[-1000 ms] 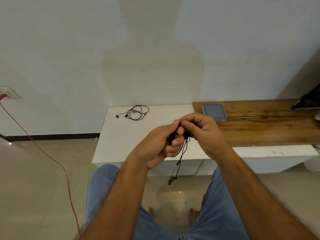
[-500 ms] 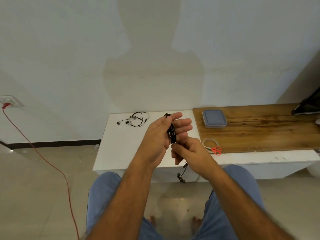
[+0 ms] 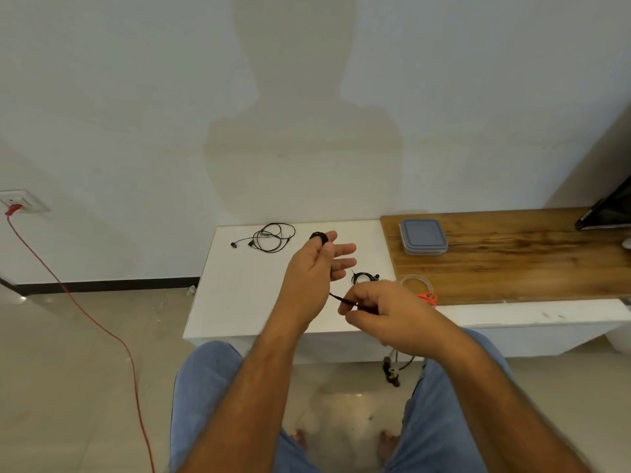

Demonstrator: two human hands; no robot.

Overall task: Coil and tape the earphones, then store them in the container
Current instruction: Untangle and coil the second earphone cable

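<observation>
My left hand [image 3: 312, 268] is raised over the white table [image 3: 239, 295] with black earphone cable [image 3: 319, 236] wound around its fingers. A strand runs from it down to my right hand [image 3: 379, 312], which pinches the cable; the earbud ends [image 3: 391, 372] dangle below that hand. A second pair of black earphones [image 3: 269, 237] lies loosely looped at the table's back left. A third small coil [image 3: 365, 276] lies on the table behind my right hand. A grey lidded container [image 3: 423, 236] sits on the wooden top [image 3: 512, 254]. A clear tape roll [image 3: 415, 283] lies by red scissors [image 3: 428, 297].
A red cord [image 3: 102, 329] runs from a wall socket [image 3: 17, 201] across the floor at left. A dark screen edge [image 3: 607, 213] shows at far right on the wooden top. My knees in blue jeans are below the table's front edge.
My right hand has pulled down and to the right, drawing the cable taut away from the left hand. My left fingers have spread. The small coil on the table has come into view.
</observation>
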